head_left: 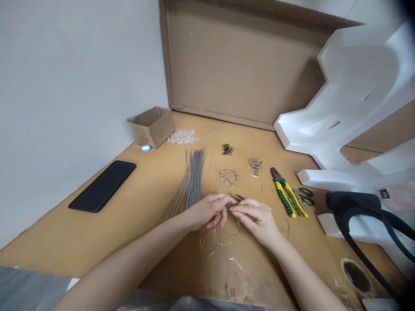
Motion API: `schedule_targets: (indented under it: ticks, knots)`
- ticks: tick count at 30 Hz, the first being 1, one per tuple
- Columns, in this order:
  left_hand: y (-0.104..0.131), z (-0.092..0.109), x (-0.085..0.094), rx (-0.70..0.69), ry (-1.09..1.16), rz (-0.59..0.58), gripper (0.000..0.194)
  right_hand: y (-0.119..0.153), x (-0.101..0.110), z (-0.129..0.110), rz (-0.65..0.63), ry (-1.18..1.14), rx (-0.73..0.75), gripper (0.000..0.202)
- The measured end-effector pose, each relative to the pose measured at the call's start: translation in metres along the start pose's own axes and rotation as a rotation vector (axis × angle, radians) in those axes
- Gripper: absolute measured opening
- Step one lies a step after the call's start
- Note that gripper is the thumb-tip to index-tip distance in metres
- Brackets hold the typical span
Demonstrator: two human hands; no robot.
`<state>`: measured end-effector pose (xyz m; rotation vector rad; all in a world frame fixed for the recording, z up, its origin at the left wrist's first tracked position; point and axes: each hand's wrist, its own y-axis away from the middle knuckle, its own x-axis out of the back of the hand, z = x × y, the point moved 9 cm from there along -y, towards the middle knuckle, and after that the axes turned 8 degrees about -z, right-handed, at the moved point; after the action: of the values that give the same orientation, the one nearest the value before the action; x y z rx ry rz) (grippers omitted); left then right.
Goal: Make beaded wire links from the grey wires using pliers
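Observation:
My left hand (214, 211) is closed, thumb and forefinger pinching a thin metal wire (223, 210). Opposite it, almost touching, my right hand (256, 218) pinches the same wire with its fingertips. Dark pointed tool tips (239, 197) show just past the right fingers; whether that hand holds the tool or it lies on the table cannot be told. Below both hands, thin looped wires (219, 243) hang or lie over the tabletop. A bundle of straight grey wires (194, 177) lies beyond my left hand. Short wire offcuts (236, 262) are nearer to me.
Behind the hands lie a wire ring (228, 177), black rings (227, 149), a small metal pile (256, 163) and clear bits (183, 136) by a cardboard box (152, 127). Yellow-green pliers (288, 194) and scissors (305, 196) are right; a black phone (103, 186) is left. White foam (356, 95) borders the right.

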<state>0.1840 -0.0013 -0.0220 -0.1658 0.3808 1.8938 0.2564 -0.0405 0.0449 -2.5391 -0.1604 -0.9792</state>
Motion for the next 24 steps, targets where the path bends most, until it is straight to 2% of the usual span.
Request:
schedule_targets:
  ticks: [7,11,14,20,24]
  knots:
    - [0.002,0.005,0.000,-0.008,-0.190,0.016,0.033,0.007,-0.011,0.036,-0.032,-0.572,-0.409,0.016]
    - [0.004,0.010,-0.002,-0.044,-0.194,0.024,0.025,0.010,-0.012,0.044,0.009,-0.732,-0.496,0.021]
    - [0.004,0.011,-0.002,-0.053,-0.222,0.045,0.023,0.010,-0.010,0.043,0.027,-0.729,-0.512,0.022]
    - [0.004,0.014,0.002,-0.052,-0.316,0.126,0.024,0.012,-0.003,0.035,0.105,-0.556,-0.496,0.021]
    - [0.004,0.011,0.004,-0.041,-0.289,0.150,0.024,0.015,-0.002,0.031,0.138,-0.479,-0.463,0.020]
